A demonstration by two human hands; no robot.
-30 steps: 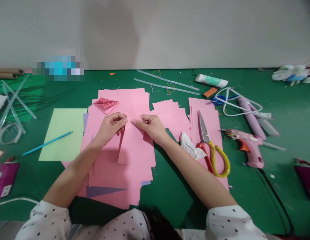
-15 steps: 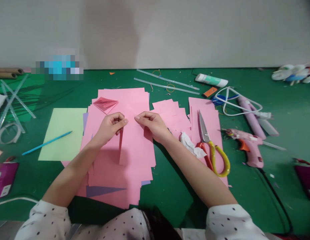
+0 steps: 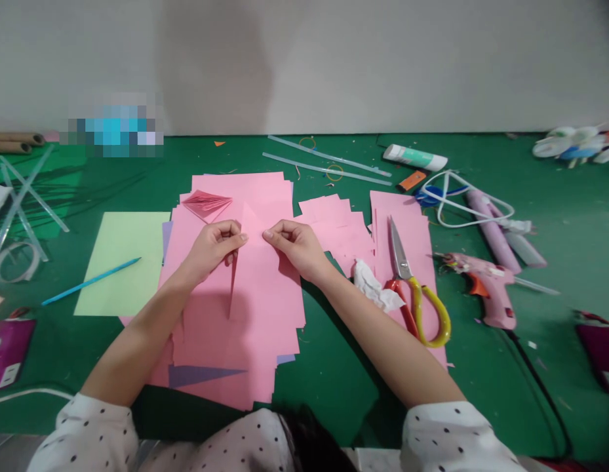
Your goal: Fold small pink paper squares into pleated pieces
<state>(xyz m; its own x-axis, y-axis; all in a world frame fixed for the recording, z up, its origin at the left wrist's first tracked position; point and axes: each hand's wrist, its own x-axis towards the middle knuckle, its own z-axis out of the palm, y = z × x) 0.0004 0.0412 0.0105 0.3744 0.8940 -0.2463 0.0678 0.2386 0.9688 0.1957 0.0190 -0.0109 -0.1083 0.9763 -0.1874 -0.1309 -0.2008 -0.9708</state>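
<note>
My left hand (image 3: pixel 213 248) and my right hand (image 3: pixel 295 246) both pinch the top edge of a pink paper piece (image 3: pixel 257 275), held just above a pile of pink sheets (image 3: pixel 225 354) on the green table. The fingertips of the two hands sit close together, with the paper's top rising to a small point between them. A folded pink fan-like piece (image 3: pixel 207 204) lies on the pile just beyond my left hand.
Red-and-yellow scissors (image 3: pixel 412 288) lie on pink strips to the right, beside a crumpled white scrap (image 3: pixel 375 287). A pink glue gun (image 3: pixel 486 287), a glue stick (image 3: pixel 415 158) and clear glue rods (image 3: pixel 328 165) lie further off. A light green sheet (image 3: pixel 122 262) with a blue pencil (image 3: pixel 90 282) is at left.
My fingers have shifted slightly along the paper's top edge, and the paper's left side has lifted and folded inward, making the held piece look narrower.
</note>
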